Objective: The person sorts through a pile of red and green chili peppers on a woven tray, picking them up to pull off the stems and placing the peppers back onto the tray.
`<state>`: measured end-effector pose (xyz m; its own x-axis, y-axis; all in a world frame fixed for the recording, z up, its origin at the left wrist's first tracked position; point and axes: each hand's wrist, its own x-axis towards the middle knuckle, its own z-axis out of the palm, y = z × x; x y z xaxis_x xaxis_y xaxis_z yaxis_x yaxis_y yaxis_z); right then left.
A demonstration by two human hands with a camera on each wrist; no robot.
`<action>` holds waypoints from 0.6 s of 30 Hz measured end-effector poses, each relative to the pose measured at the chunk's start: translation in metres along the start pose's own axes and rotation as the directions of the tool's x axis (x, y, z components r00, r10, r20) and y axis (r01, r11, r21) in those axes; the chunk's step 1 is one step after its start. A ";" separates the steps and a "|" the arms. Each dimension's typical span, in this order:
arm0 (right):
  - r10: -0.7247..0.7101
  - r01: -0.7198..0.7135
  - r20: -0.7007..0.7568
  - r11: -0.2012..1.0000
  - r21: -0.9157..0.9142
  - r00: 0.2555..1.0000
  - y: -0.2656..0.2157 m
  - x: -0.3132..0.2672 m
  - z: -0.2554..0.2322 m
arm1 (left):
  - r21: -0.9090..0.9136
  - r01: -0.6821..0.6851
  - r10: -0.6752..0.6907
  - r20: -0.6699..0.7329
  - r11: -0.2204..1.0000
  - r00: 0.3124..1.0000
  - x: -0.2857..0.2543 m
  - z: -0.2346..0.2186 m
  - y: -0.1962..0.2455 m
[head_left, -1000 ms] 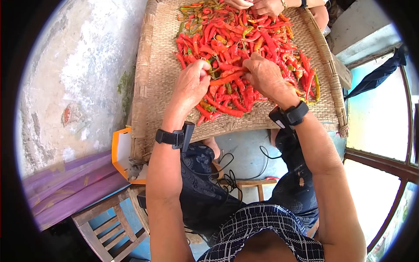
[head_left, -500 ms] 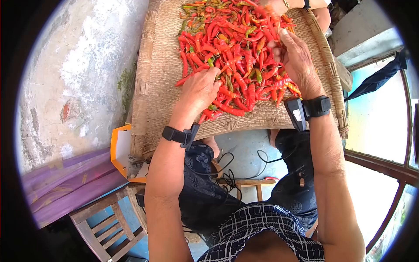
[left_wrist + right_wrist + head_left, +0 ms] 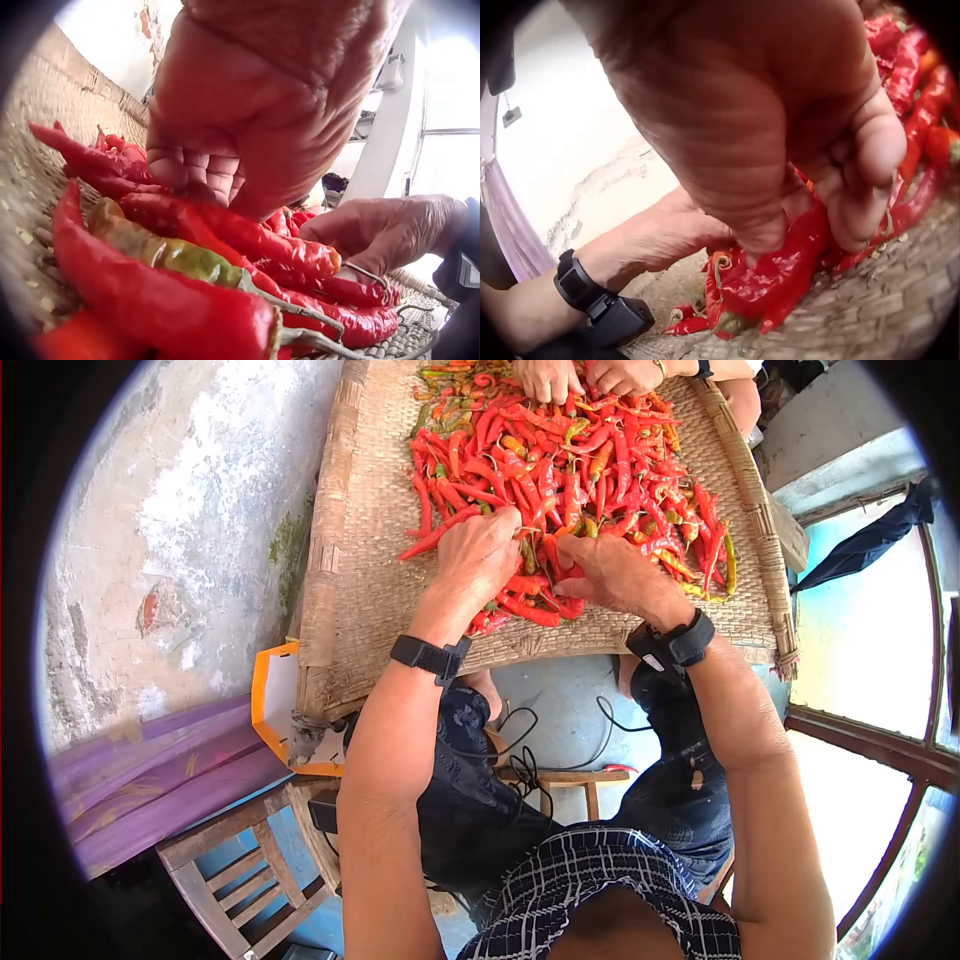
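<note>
Red chili peppers, some green or orange, lie heaped on a woven mat. My left hand is low over the near left of the heap, its fingers curled down behind a red chili in the left wrist view. Its fingertips are partly hidden; I cannot tell whether they grip one. Close to its right, my right hand pinches a wrinkled red chili pepper between thumb and fingers, low over the weave. Near the left hand lies a chili with a green and brown skin.
Another person's hands work at the far edge of the heap. The mat has a raised, bound rim. A wall stands at left, windows at right. Below are a wooden chair, a small stool and black cables.
My right hand went out to the far right of the heap, then came back beside the left. My left hand shifted slightly right. The other person's hand reached in and drew back.
</note>
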<state>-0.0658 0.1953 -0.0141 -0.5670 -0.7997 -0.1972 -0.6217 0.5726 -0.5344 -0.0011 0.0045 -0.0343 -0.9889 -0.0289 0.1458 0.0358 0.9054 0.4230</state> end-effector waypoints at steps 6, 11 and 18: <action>-0.050 0.053 -0.068 0.998 0.039 0.996 -0.004 -0.003 -0.027 | 0.089 0.025 -0.028 0.030 0.996 0.999 -0.009 -0.016 -0.015; 0.252 0.293 -0.510 0.582 0.759 0.822 0.015 0.015 -0.045 | 0.152 0.095 -0.107 0.079 0.984 0.991 -0.016 -0.024 -0.030; -0.042 0.110 -0.315 0.973 0.203 0.948 0.012 0.014 -0.004 | -0.193 -0.008 0.010 0.006 0.981 1.000 -0.019 -0.026 -0.002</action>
<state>-0.0831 0.1911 -0.0202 -0.6819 -0.7254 0.0939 -0.5577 0.4326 -0.7083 0.0216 -0.0081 -0.0148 -0.9894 -0.0175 0.1441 0.0711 0.8072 0.5860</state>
